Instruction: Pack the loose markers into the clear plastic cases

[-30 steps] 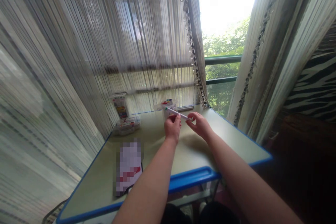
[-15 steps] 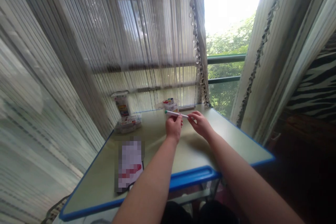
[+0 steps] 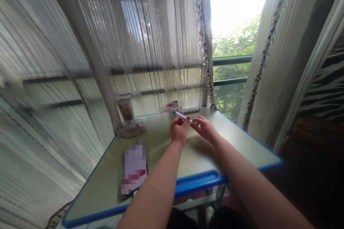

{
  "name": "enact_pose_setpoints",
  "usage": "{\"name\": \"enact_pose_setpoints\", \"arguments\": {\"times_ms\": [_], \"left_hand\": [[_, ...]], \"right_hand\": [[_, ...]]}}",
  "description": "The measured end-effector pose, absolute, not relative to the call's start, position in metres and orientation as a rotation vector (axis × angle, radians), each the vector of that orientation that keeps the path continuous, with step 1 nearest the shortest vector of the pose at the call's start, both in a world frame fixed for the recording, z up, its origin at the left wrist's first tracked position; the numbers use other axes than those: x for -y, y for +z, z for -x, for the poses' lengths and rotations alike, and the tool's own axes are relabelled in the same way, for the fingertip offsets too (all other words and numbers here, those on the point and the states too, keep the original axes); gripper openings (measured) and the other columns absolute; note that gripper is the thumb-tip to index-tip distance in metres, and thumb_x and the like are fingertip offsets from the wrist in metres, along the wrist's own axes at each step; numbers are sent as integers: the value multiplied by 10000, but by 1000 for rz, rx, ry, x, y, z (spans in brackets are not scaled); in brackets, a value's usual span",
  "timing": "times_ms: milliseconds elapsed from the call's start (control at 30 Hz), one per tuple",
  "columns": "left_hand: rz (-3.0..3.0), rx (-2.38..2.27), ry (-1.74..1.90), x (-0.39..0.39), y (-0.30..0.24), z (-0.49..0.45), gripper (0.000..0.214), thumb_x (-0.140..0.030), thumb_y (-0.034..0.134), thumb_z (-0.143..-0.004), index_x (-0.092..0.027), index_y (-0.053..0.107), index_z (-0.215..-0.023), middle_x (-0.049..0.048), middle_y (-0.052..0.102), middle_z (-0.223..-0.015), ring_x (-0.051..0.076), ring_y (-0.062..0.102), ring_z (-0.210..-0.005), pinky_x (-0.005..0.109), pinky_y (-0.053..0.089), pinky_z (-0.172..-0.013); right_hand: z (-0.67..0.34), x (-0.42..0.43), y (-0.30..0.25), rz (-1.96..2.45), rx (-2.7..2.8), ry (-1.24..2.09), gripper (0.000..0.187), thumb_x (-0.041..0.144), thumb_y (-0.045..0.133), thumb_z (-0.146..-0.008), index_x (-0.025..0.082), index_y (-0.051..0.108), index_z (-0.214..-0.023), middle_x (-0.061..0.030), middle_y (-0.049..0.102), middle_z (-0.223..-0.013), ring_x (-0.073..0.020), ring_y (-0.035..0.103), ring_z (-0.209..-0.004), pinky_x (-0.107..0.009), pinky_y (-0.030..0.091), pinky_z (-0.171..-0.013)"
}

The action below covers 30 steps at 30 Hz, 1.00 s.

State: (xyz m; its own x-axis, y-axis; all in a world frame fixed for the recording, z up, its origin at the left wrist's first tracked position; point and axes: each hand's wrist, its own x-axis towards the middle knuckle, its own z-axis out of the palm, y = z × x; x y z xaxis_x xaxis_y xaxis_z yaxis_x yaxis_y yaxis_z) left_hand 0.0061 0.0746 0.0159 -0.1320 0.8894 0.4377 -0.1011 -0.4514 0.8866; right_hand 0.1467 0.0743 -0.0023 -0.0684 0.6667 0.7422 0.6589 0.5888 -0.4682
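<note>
A white marker pen point(image 3: 182, 116) with a green end is held up over the far middle of the desk, slanting down to the right. My left hand point(image 3: 178, 131) is closed round its middle, thumb on top. At the pen's lower right end, the fingers of my right hand point(image 3: 203, 127) pinch it. Just behind the pen stands a clear tub point(image 3: 172, 108) holding several coloured markers, partly covered by the pen and my left hand.
The pale desk point(image 3: 242, 150) has a blue rim. At its back left are a clear case point(image 3: 134, 126) and an upright container point(image 3: 125, 107). A blurred-out flat item point(image 3: 134, 168) lies at left. A grey rod point(image 3: 192, 110) lies along the back edge, before string curtains point(image 3: 161, 43).
The pen has tilted more steeply, its green end now nearer the tub's middle. My right hand has moved slightly left and down, closer to my left hand.
</note>
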Motion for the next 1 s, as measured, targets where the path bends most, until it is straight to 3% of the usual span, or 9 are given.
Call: {"name": "enact_pose_setpoints", "arguments": {"times_ms": [233,300,433,533,700,1000], "left_hand": [[-1387,-1236,2117,-76,16,3,280,-454,592,-813,-198,557,-924,25,566,-766,156,548,-671,271,433,-661],[-1375,-1446,2158,-81,15,5,331,-402,641,-770,-178,554,-997,78,575,-896,204,569,-823,326,447,-782],[-1451,-1662,1976,-95,7,8,648,-365,795,-572,-133,555,-1127,172,590,-1085,343,526,-1106,464,369,-981],[-1489,-1582,1888,-103,0,8,758,-325,839,-488,-123,558,-1163,195,604,-1128,375,530,-1140,476,370,-987],[-1402,-1499,1837,-109,-7,11,624,-183,809,-535,-206,560,-1107,118,657,-1069,291,609,-1054,410,435,-914],[-1344,-1532,1986,-116,-11,12,498,-145,789,-550,-218,527,-967,63,647,-973,246,632,-922,386,492,-795]], "right_hand": [[-150,-74,1,1101,1594,-56,268,362,483,-903,213,688,-988,-72,629,-890,-166,593,-706,-297,510,-659],[-150,-73,2,1111,1571,-60,278,365,466,-911,215,682,-1000,-74,626,-899,-168,589,-708,-297,509,-661],[-150,-71,4,1124,1532,-67,290,364,448,-916,204,670,-1012,-77,615,-899,-174,581,-717,-308,510,-682],[-149,-71,5,1124,1519,-77,288,366,443,-919,212,667,-1012,-76,608,-905,-180,581,-735,-315,509,-695],[-149,-71,6,1141,1519,-70,322,371,446,-914,176,673,-1032,-96,609,-925,-196,588,-749,-331,510,-705],[-151,-69,10,1054,1378,-163,305,362,430,-940,220,642,-1107,-80,618,-981,-183,595,-759,-337,508,-708]]}}
